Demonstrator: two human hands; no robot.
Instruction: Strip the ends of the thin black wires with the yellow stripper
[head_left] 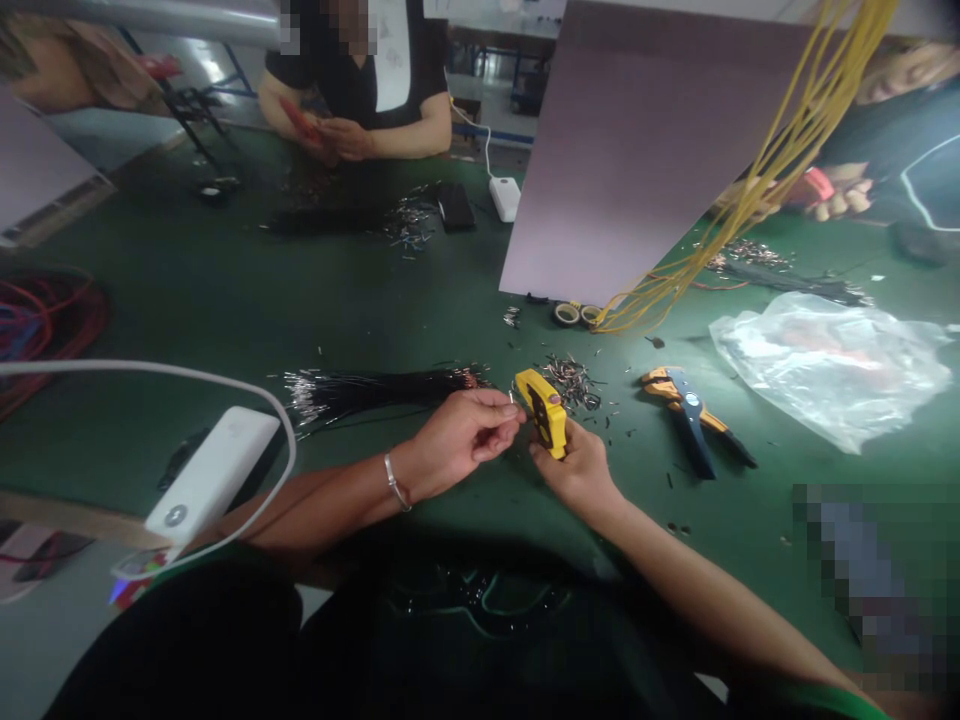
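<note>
Places taken from the yellow tool (553, 418), upright in the wearer's grip; no lettering readable on it.

Far left of the tool: coil of red and blue cables (52, 330). Nearer, left and closer to the wearer: white power bank (225, 460), round grey mark at one end, no legible words. White cable (187, 371) arches above it.

Just left of the tool: bundle of black wires (375, 390), lying flat, bright ends fanned at its left. Beyond the bundle, a co-worker (360, 90) with a red tool (300, 120) in hand.

Left hand (469, 435): immediately left of the tool, fingers curled in, thumb and forefinger pinching a thin pale piece (513, 396), too small to identify. Contact between piece and tool: cannot tell.

Right hand (581, 470): wrapped round the tool's lower part, little gap in the grip.

Just beyond the tool: scatter of short dark pieces (571, 380); farther off, tape rolls (568, 314). Right of it: blue-and-orange tool (691, 415), round pale mark, unreadable. Farther right: yellow wires (720, 230) hanging, then a crumpled clear plastic bag (832, 365), no print made out.
</note>
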